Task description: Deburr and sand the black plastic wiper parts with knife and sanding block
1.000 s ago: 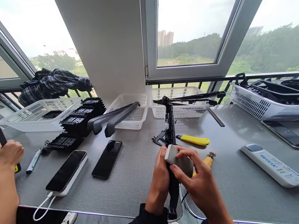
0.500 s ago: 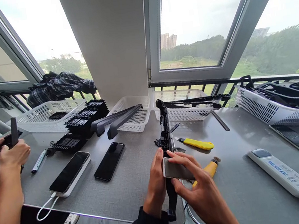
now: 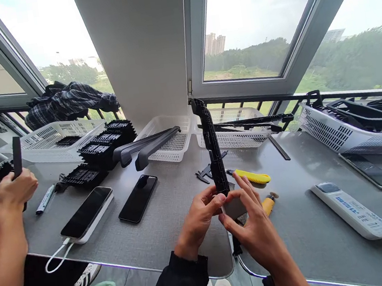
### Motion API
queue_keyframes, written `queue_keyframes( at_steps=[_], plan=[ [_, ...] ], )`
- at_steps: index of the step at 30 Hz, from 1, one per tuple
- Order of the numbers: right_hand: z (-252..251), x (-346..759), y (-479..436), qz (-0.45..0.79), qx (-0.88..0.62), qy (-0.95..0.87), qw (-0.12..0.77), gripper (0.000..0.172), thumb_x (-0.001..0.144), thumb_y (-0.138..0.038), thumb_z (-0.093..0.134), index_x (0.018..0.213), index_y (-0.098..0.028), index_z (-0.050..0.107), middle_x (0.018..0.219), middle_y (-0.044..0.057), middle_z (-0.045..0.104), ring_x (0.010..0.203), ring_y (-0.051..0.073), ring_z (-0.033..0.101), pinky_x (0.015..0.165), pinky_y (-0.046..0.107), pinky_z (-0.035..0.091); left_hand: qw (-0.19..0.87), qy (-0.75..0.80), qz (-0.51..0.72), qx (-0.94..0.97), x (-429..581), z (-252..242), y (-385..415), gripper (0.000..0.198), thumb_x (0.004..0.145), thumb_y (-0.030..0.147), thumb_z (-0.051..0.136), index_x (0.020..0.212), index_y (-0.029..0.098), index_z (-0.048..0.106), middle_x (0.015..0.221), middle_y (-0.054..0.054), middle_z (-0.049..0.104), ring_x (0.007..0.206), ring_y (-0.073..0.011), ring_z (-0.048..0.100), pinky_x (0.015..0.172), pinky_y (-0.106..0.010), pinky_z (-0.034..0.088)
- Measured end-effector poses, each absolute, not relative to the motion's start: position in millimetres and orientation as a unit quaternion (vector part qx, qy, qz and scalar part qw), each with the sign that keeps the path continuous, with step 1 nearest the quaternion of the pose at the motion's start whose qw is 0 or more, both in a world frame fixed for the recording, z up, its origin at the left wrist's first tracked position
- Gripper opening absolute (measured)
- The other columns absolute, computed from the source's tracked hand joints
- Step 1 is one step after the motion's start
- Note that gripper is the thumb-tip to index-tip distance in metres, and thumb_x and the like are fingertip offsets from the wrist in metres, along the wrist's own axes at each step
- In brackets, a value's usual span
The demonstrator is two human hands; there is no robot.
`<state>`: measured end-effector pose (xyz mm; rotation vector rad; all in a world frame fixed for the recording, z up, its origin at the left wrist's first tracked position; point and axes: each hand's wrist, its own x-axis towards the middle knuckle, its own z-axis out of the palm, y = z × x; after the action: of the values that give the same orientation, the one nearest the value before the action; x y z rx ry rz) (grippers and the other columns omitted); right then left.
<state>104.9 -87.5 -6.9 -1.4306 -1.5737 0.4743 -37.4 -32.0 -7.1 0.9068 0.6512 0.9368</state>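
A long black plastic strip [image 3: 212,147], ribbed along its length, stands tilted over the table's near edge. My left hand [image 3: 197,222] is closed on its lower middle, thumb and fingers pinching it. My right hand [image 3: 256,228] grips a flat grey block [image 3: 234,207] against the strip; the block's exact kind is unclear. Just beyond lies a black caliper [image 3: 205,174], partly behind the strip. A yellow utility knife [image 3: 253,177] and a yellow-handled tool [image 3: 268,204] with a round tip lie right of the strip, the latter partly covered by my right hand.
A co-worker's hands [image 3: 12,190] hold dark parts at far left. White baskets [image 3: 175,157] line the window side, some with black parts. Phones [image 3: 138,199], a marker [image 3: 45,199], stacked black grids [image 3: 96,148] and a white power strip-like device [image 3: 355,210] lie on the table.
The black strip has been raised and shifted, its top now higher. My left hand has moved from beside the block to a pinch on the strip; the block is turned and more covered by my fingers.
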Motion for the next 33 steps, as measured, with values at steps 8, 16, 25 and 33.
queue_keyframes(
  at_steps=[8, 16, 25, 33],
  plan=[
    [-11.8, 105.9, -84.2, 0.178, -0.590, -0.639, 0.461, 0.052, 0.093, -0.043, 0.072, 0.141, -0.031, 0.056, 0.169, 0.007, 0.043, 0.162, 0.031, 0.028, 0.128, 0.064, 0.028, 0.751, 0.300, 0.430, 0.401, -39.0, -15.8, -28.8, 0.054, 0.082, 0.048, 0.085, 0.128, 0.020, 0.079, 0.132, -0.013, 0.074, 0.111, -0.0257, 0.067, 0.078, -0.025, 0.050],
    [-15.7, 122.5, -83.8, 0.139, -0.637, -0.596, 0.469, 0.078, 0.090, -0.049, 0.073, 0.159, -0.029, 0.046, 0.162, 0.010, 0.052, 0.157, 0.036, 0.035, 0.125, 0.065, 0.031, 0.726, 0.290, 0.449, 0.432, -36.8, -11.7, -32.3, 0.054, 0.081, 0.051, 0.087, 0.123, 0.019, 0.080, 0.100, -0.010, 0.078, 0.083, -0.0185, 0.064, 0.076, -0.029, 0.055],
    [-16.5, 103.5, -82.7, 0.187, -0.613, -0.622, 0.451, 0.079, 0.088, -0.039, 0.074, 0.161, -0.031, 0.044, 0.167, 0.007, 0.045, 0.161, 0.031, 0.028, 0.128, 0.058, 0.032, 0.699, 0.316, 0.516, 0.380, -34.6, -8.5, -35.9, 0.049, 0.085, 0.048, 0.082, 0.125, 0.019, 0.079, 0.117, -0.011, 0.079, 0.096, -0.0245, 0.074, 0.078, -0.030, 0.058],
    [-13.2, 92.7, -84.8, 0.172, -0.625, -0.606, 0.461, 0.065, 0.091, -0.045, 0.071, 0.152, -0.027, 0.055, 0.156, 0.009, 0.057, 0.156, 0.031, 0.036, 0.127, 0.056, 0.034, 0.685, 0.315, 0.547, 0.363, -35.5, -5.2, -34.8, 0.052, 0.082, 0.051, 0.085, 0.122, 0.019, 0.078, 0.119, -0.012, 0.079, 0.097, -0.0251, 0.075, 0.077, -0.030, 0.059]
  ],
)
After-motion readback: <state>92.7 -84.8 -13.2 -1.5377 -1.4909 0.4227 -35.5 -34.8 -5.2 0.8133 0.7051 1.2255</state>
